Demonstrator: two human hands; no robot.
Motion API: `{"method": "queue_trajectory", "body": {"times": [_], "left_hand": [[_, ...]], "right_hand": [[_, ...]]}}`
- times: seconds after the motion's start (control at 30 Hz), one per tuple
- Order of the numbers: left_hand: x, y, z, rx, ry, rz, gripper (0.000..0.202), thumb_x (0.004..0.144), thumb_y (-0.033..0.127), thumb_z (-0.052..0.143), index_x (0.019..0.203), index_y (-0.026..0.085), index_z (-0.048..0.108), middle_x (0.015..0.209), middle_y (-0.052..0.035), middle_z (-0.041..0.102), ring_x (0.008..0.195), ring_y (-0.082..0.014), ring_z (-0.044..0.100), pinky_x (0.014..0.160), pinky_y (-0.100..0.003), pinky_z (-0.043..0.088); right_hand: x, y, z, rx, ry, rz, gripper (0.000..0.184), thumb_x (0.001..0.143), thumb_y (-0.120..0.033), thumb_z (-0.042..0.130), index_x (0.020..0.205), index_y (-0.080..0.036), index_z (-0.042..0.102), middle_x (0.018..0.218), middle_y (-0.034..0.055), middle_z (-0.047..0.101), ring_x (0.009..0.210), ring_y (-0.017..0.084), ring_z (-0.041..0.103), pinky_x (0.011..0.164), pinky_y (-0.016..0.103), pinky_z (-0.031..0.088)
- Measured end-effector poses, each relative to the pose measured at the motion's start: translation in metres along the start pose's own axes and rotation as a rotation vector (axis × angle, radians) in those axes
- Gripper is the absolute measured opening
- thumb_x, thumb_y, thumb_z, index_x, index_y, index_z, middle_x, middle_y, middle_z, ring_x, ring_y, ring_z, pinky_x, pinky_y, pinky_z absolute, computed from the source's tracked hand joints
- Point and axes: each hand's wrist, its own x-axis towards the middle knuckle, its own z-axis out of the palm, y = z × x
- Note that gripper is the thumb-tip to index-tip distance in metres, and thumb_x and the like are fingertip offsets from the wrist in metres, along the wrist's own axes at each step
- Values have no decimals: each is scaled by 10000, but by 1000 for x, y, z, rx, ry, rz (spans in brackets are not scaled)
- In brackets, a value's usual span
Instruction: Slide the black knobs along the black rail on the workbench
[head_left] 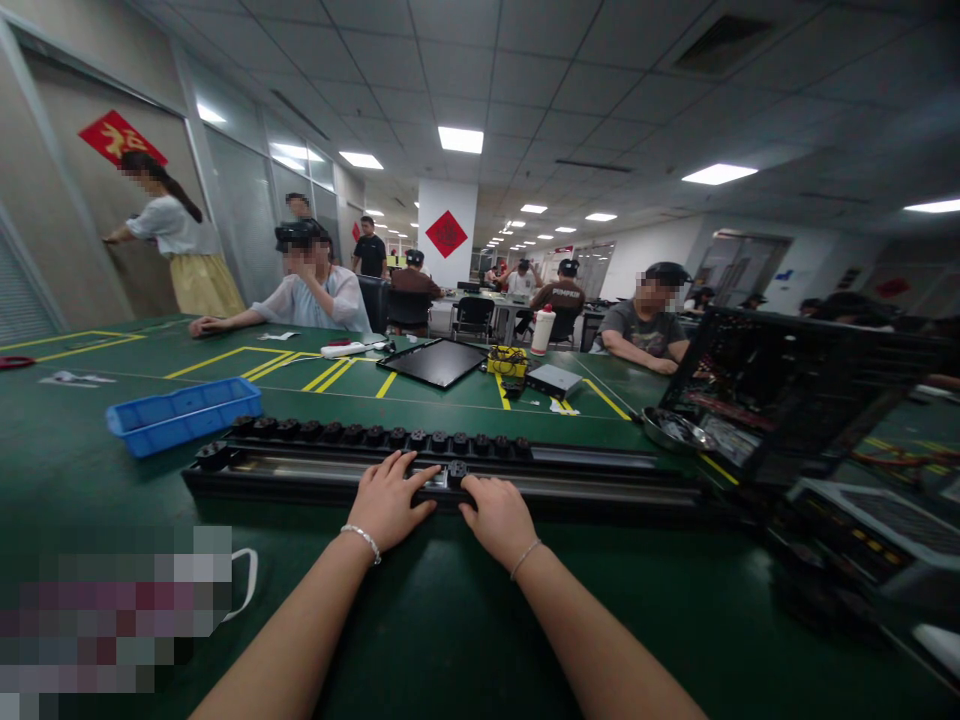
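Along the near side of the green table (600, 640), a long black channel (292, 487) lies crosswise in front of the person, apparently so that both hands reach its middle with the forearms level. The left hand (391, 503) rests on the channel with fingers spread, the index finger extended toward a small black block (457, 474); this placement probably steadies the part. The right hand (500, 515) is curled at the block's right side, its fingertips at the block's edge; whether they pinch or only press it cannot be told. The block sits at the channel's middle, between the two hands. Directly behind, a row of similar blocks (375, 436) runs parallel to the channel, presumably to keep the parts within short reach. A blue tray (139, 440) stands beyond the left end, clear of the hands. The left fingers partly cover a pale piece in the channel, and its nature is unclear. The channel's right end merges into shadow near an open computer case (799, 400), so its termination is indistinct. At lower left, pixelation conceals an object except for a white loop (250, 590). The blocks' undersides are hidden.
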Motion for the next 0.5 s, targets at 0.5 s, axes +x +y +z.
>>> {"method": "queue_trajectory", "body": {"times": [0.5], "left_hand": [[0, 1, -3, -6, -21, -11, 507, 734, 482, 510, 1231, 431, 428, 1371, -5, 385, 1279, -261, 268, 984, -438, 238]], "right_hand": [[-2, 7, -4, -20, 4, -13, 177, 782, -265, 524, 958, -258, 544, 886, 2, 636, 857, 173, 548, 739, 284, 351]]}}
